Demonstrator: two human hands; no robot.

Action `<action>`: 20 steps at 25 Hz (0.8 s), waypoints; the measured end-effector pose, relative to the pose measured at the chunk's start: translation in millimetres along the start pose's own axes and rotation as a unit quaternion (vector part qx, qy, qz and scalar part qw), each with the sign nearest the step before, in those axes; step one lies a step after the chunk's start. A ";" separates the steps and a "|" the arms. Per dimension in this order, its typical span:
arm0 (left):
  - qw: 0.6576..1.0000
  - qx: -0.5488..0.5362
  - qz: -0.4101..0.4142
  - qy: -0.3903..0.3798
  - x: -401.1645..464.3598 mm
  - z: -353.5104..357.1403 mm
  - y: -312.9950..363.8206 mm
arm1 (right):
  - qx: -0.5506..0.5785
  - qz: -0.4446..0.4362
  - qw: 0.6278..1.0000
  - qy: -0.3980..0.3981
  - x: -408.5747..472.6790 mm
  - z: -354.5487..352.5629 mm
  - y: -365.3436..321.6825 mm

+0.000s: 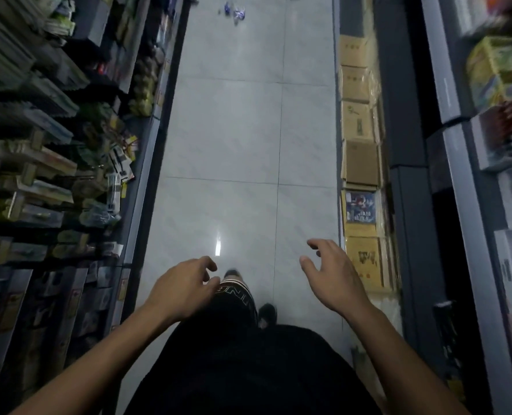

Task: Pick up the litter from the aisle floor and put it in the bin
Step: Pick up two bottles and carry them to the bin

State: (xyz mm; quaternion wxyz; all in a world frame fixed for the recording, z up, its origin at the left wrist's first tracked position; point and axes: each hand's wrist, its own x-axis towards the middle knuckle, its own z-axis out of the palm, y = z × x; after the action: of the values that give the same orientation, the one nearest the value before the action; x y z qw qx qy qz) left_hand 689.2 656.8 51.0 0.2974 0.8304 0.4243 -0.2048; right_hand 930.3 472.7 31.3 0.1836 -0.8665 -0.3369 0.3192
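Litter (234, 10), a few blue-and-white scraps, lies on the aisle floor (233, 130) far ahead, well apart from both hands. Left hand (185, 287) and right hand (332, 275) hang loosely curled and hold nothing. No bin shows, so picking up and binning both seem left to do.

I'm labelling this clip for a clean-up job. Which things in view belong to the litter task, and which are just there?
Belongs to the job:
blue wrappers on the far floor
left hand, empty
right hand, empty

Just there:
cardboard boxes along the right
shelf goods on the left
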 end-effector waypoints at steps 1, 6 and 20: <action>1.000 -0.005 -0.006 0.002 15.7 -9.4 2.0 | -0.001 -0.004 1.000 -0.002 26.4 -11.8 -9.5; 0.999 -0.024 -0.028 -0.002 116.5 -73.1 7.5 | -0.017 -0.022 1.000 0.009 154.6 -57.4 -55.4; 0.999 -0.004 0.034 0.013 430.7 -299.1 108.3 | 0.020 0.073 0.997 0.018 379.9 -166.5 -85.8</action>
State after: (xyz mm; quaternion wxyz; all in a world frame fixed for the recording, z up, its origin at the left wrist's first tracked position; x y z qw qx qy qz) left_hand 1044.4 1057.5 51.6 0.3022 0.8458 0.4002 -0.1822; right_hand 1219.3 782.4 35.2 0.1833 -0.8906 -0.2627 0.3229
